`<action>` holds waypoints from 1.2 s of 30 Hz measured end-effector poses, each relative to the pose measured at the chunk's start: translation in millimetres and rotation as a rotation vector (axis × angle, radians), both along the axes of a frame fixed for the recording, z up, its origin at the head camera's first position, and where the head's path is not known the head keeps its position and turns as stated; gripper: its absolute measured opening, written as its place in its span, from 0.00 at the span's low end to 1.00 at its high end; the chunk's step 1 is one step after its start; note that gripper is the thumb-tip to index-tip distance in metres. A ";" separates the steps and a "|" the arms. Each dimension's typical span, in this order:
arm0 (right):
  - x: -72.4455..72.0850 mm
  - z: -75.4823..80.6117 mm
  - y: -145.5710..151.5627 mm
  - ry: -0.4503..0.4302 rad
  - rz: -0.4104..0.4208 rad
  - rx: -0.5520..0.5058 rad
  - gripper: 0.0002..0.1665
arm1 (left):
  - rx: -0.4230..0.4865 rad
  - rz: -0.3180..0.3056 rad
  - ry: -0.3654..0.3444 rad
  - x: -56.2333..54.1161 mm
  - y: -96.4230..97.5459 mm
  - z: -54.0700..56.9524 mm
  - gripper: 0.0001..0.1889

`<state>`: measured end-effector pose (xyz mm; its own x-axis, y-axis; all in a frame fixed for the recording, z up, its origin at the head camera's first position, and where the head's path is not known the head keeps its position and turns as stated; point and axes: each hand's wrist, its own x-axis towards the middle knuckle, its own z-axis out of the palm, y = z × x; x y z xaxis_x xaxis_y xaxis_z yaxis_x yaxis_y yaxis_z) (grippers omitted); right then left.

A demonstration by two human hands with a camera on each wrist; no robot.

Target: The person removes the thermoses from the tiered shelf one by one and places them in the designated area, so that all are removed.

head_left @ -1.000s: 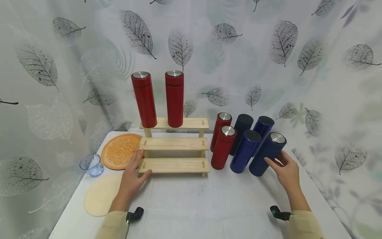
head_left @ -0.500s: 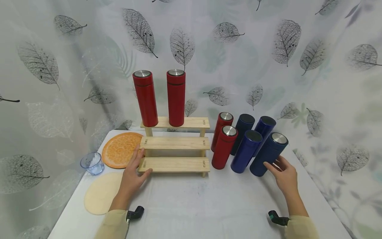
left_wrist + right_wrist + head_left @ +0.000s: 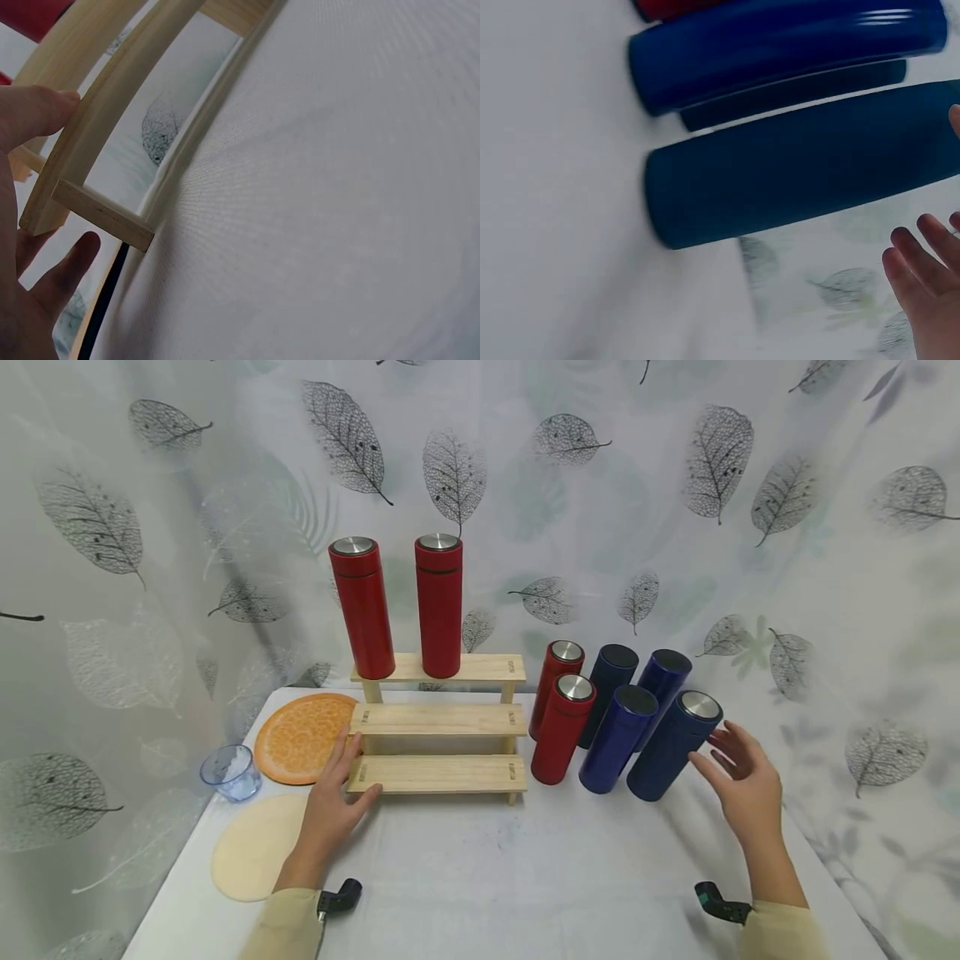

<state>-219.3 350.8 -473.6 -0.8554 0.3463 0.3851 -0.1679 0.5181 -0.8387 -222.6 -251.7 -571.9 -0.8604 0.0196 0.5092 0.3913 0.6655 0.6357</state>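
Observation:
My left hand (image 3: 330, 806) rests against the left end of a three-step wooden stand (image 3: 438, 774). In the left wrist view its thumb (image 3: 49, 112) touches a shelf edge, while the other fingers spread beyond the shelf's end. Two red thermos flasks (image 3: 440, 610) with silver lids stand on the top step. At the right, my right hand (image 3: 750, 797) is beside a dark blue thermos flask (image 3: 670, 752) with a silver lid. The thumb lies close to that flask; whether it touches cannot be told. In the right wrist view, a gap shows between the other fingers (image 3: 922, 262) and the flask.
Two red flasks (image 3: 561, 735), another dark blue one (image 3: 611, 681) and two shiny blue ones (image 3: 617, 743) are grouped right of the stand. On the left lie an orange-patterned round mat (image 3: 300, 739), a cream disc (image 3: 251, 852) and a blue glass (image 3: 238, 785).
My right hand has shifted right, away from the front of the dark blue flask, and its fingers have opened. My left hand, the stand and the flasks keep their places.

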 end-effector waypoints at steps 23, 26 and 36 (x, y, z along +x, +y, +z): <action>-37.3 132.6 -56.7 0.357 0.294 0.114 0.44 | -0.014 0.002 -0.002 -0.1 0.7 -5.0 0.52; -45.6 140.3 -73.5 0.367 0.372 0.089 0.43 | -0.010 0.006 -0.003 0.2 0.8 -5.5 0.52; -64.7 153.1 -125.5 0.310 0.554 0.091 0.40 | -0.011 0.010 0.009 -0.8 -0.2 -1.6 0.53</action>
